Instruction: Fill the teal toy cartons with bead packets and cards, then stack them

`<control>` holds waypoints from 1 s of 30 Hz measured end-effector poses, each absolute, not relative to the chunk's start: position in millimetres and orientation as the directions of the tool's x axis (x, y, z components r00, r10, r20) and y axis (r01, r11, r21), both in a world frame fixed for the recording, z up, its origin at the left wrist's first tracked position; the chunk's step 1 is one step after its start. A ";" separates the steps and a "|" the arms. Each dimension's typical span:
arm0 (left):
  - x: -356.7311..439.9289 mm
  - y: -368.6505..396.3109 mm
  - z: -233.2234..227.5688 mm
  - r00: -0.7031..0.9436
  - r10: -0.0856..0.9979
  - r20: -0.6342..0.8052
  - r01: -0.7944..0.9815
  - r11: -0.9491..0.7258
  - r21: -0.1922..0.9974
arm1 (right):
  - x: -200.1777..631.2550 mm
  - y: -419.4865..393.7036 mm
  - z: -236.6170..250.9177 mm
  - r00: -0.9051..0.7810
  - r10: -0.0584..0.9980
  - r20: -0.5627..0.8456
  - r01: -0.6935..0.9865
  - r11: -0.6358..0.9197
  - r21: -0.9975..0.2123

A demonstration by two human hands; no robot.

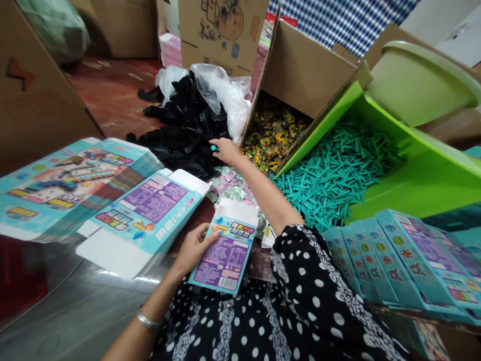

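Note:
My left hand (193, 248) grips a teal and purple printed carton (225, 250) by its left edge, with its white top flap standing up. My right hand (226, 150) reaches forward, fingers closed around a small teal piece (214, 148) that shows only at its end. Just beyond those fingers lies a heap of black plastic pieces (180, 145). Small pink and silver packets (233, 185) are scattered below the right forearm. Beside that arm is a large pile of teal sticks (334, 170) in a green bin (417, 170).
Flattened cartons (131, 210) lie in stacks on the left. An open cardboard box (300, 65) holds orange and green bits. Filled-out teal cartons (391, 265) stand in a row at right, below a pale green basin (421, 80). White plastic bags (221, 95) lie behind the black heap.

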State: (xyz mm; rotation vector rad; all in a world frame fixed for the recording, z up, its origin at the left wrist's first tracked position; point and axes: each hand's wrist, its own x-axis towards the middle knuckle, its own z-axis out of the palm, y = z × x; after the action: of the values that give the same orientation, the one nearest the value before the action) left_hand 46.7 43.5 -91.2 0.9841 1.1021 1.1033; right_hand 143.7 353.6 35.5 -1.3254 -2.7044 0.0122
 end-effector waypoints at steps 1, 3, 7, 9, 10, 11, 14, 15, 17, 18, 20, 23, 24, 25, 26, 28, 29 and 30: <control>46.8 43.4 -92.0 0.090 0.982 -0.166 -0.175 0.179 0.968 | 136.3 353.9 35.5 -0.635 0.770 0.066 0.771 0.637 0.000; 47.0 43.0 -93.1 0.081 0.984 -0.159 -0.191 0.172 0.966 | 125.3 351.9 36.4 -0.651 0.759 0.002 0.755 0.648 0.103; 46.9 43.2 -93.1 0.071 0.984 -0.160 -0.214 0.172 0.961 | 124.3 340.3 45.9 -0.678 0.732 0.069 0.735 0.673 0.086; 46.7 43.7 -93.0 0.064 0.986 -0.153 -0.206 0.163 0.965 | 135.4 332.3 55.9 -0.636 0.734 0.237 0.758 0.653 0.011; 46.7 44.0 -93.1 0.056 0.988 -0.146 -0.203 0.154 0.967 | 143.8 327.7 62.1 -0.592 0.734 0.332 0.767 0.640 -0.048; 46.8 44.3 -93.3 0.049 0.989 -0.140 -0.202 0.147 0.968 | 154.1 322.6 68.8 -0.541 0.732 0.414 0.764 0.633 -0.122; 47.5 44.7 -93.6 0.033 0.988 -0.150 -0.230 0.154 0.961 | 193.3 301.3 88.7 -0.418 0.743 0.522 0.664 0.643 -0.383; 47.9 44.6 -93.6 0.028 0.987 -0.159 -0.246 0.161 0.956 | 207.5 291.6 94.2 -0.406 0.752 0.520 0.604 0.647 -0.465; 48.6 44.3 -93.5 0.004 0.986 -0.168 -0.271 0.163 0.949 | 233.3 268.3 101.6 -0.420 0.764 0.490 0.481 0.645 -0.594; 48.9 44.1 -93.4 -0.010 0.986 -0.168 -0.278 0.159 0.947 | 243.8 255.2 103.2 -0.436 0.770 0.466 0.431 0.633 -0.643; 49.5 43.1 -93.1 -0.030 0.985 -0.167 -0.281 0.152 0.947 | 257.9 227.6 102.6 -0.465 0.788 0.403 0.381 0.590 -0.712; 51.2 40.2 -91.1 -0.034 0.986 -0.161 -0.272 0.146 0.951 | 263.7 190.3 94.9 -0.512 0.809 0.289 0.413 0.527 -0.743; 52.2 38.8 -89.7 -0.033 0.987 -0.155 -0.266 0.141 0.954 | 263.0 180.7 92.0 -0.537 0.807 0.246 0.432 0.513 -0.742; 53.4 37.2 -87.9 -0.033 0.989 -0.146 -0.259 0.132 0.957 | 261.9 172.9 89.5 -0.565 0.800 0.202 0.449 0.504 -0.738; 54.8 35.7 -85.7 -0.036 0.990 -0.135 -0.253 0.122 0.960 | 260.8 166.9 87.8 -0.593 0.789 0.160 0.470 0.501 -0.727; 57.4 32.7 -80.7 -0.048 0.993 -0.110 -0.244 0.095 0.965 | 260.1 160.2 88.0 -0.634 0.769 0.085 0.525 0.508 -0.683; 58.5 31.5 -78.2 -0.055 0.994 -0.097 -0.240 0.081 0.967 | 260.8 158.9 90.0 -0.646 0.762 0.055 0.558 0.520 -0.647; 59.2 30.6 -75.9 -0.061 0.994 -0.086 -0.236 0.070 0.969 | 262.2 158.3 93.0 -0.658 0.752 0.029 0.588 0.538 -0.605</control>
State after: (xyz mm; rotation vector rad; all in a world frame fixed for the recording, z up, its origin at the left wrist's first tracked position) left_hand 59.2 30.6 -75.9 0.9434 1.1196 1.3045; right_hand 262.2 158.3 93.0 -1.1162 -2.4923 0.8207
